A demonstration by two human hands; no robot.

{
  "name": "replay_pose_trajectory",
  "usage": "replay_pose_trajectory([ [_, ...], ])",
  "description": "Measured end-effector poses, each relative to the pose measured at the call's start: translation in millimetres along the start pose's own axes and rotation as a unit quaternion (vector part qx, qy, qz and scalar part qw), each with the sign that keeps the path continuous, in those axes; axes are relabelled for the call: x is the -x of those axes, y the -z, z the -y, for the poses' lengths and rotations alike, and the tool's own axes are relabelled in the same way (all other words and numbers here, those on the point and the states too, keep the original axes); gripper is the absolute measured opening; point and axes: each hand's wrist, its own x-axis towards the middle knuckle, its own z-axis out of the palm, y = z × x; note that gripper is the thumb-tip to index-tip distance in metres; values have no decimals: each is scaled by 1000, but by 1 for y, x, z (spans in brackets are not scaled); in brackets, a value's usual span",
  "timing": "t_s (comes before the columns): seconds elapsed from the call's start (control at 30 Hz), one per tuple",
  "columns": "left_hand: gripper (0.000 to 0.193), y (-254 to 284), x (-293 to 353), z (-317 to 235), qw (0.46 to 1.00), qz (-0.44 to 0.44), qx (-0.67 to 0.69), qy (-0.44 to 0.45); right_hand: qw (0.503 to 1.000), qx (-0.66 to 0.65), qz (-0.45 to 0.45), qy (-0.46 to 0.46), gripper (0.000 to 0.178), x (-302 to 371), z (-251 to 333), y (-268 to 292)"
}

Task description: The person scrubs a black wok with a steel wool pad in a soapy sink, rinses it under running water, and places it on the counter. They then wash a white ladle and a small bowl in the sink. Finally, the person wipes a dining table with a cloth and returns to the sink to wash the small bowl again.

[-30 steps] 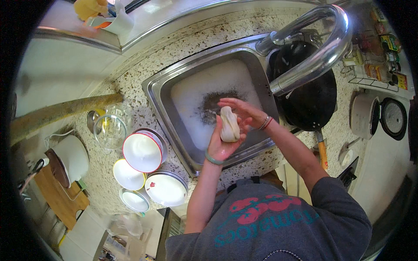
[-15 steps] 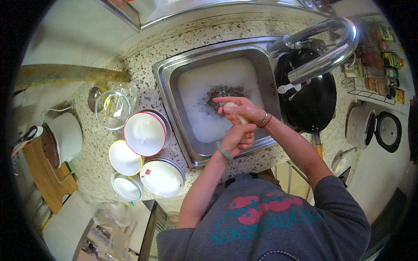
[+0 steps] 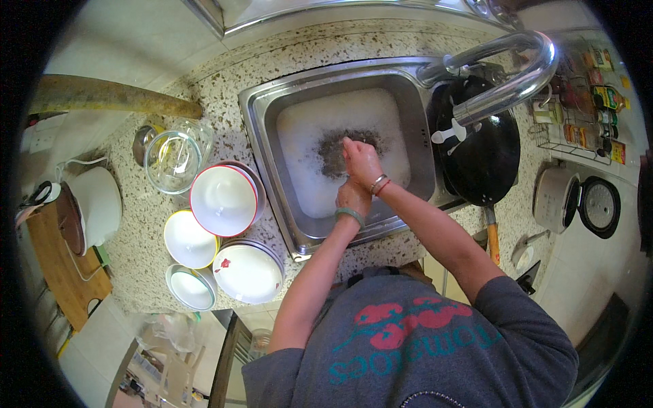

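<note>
My two hands meet over the steel sink (image 3: 255, 129), which holds white, foamy water (image 3: 299, 129) with a darker patch in the middle. Curled fingers close my right hand (image 3: 362, 160), farther out than the left; whatever it may hold is hidden. Just below it, my left hand (image 3: 353, 196) presses against the base of the right one, its fingers mostly covered, so their pose does not show. A green bangle (image 3: 351, 215) circles the left wrist, and a red band (image 3: 383, 186) the right.
Left of the sink stand a red-rimmed bowl (image 3: 224, 200), a yellow-rimmed bowl (image 3: 191, 238), stacked plates (image 3: 249, 273) and a glass bowl (image 3: 173, 163). The curved faucet (image 3: 503, 102) reaches over a black wok (image 3: 486, 163) at right. A rice cooker (image 3: 556, 198) sits farther right.
My right hand's outstretched finger has curled in, and the hand has turned. My left hand has shifted slightly outward and left. The pale thing seen between the hands before is now hidden.
</note>
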Motion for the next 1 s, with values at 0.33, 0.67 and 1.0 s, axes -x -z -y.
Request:
replay_pose_trajectory([
  [0.33, 22, 90, 22, -34, 353, 293, 856, 237, 808, 348, 54, 472, 41, 42, 24, 68],
  [0.67, 31, 113, 43, -60, 487, 409, 750, 180, 647, 490, 194, 551, 24, 48, 56, 80],
  [1.0, 16, 106, 9, -54, 966, -46, -237, -95, 759, 542, 101, 348, 16, 57, 35, 64],
])
